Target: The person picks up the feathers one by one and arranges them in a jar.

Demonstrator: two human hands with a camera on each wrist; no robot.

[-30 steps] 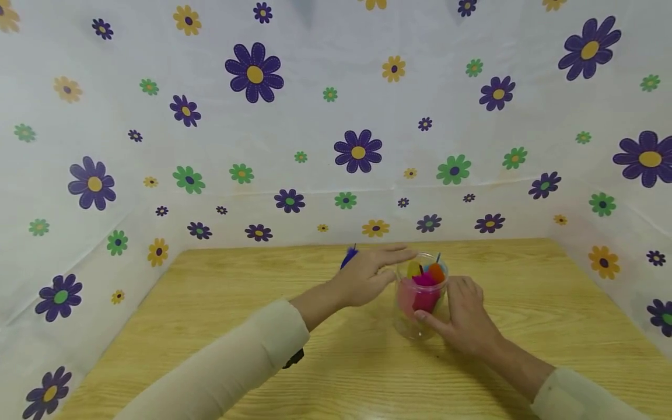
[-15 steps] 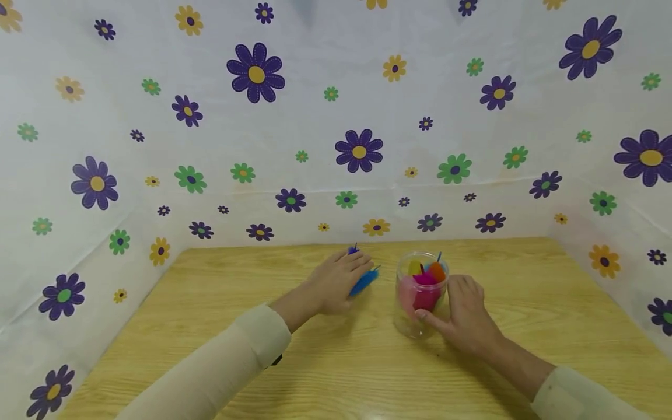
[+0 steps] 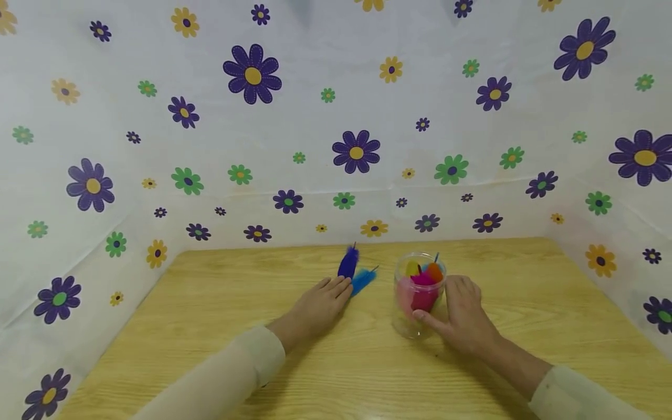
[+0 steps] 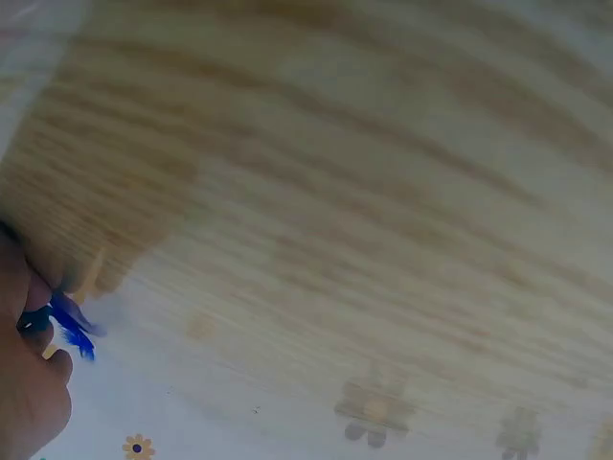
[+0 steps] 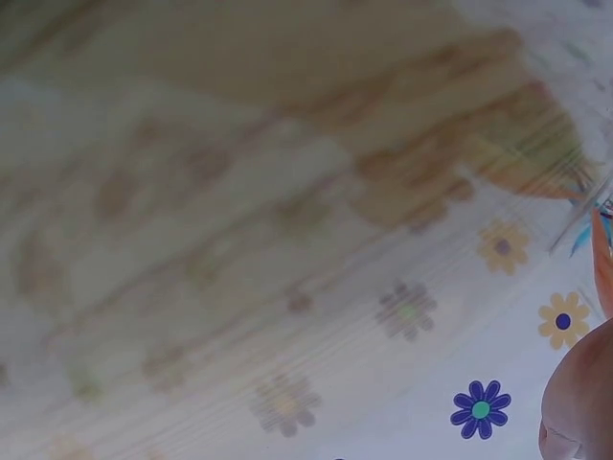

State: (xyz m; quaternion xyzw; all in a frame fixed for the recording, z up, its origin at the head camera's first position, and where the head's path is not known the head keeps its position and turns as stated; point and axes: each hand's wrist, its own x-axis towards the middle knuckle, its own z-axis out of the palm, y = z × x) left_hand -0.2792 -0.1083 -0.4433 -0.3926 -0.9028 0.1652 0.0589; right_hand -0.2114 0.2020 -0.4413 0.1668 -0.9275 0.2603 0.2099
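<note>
Near the middle of the table, my left hand (image 3: 317,303) reaches over the lower ends of two feathers, its fingers fairly straight. One is a dark blue feather (image 3: 348,262) pointing away; the other, a light blue feather (image 3: 363,281), slants right. The left wrist view catches the dark blue feather (image 4: 72,326) just past my fingertips. To the right stands a clear plastic jar (image 3: 406,326) without a lid. My right hand (image 3: 467,318) grips its right side, thumb across the front. Inside are a magenta feather (image 3: 424,294), an orange feather (image 3: 434,272) and a yellow feather (image 3: 412,268).
The wood-grain table (image 3: 210,326) ends at the back and sides against a white cloth (image 3: 304,116) printed with flowers. In the right wrist view, glare from the table or jar blurs most of the picture.
My left hand has come away from the jar's rim, moving left and nearer, uncovering the light blue feather and more of the dark blue one. The right hand and jar stay in place.
</note>
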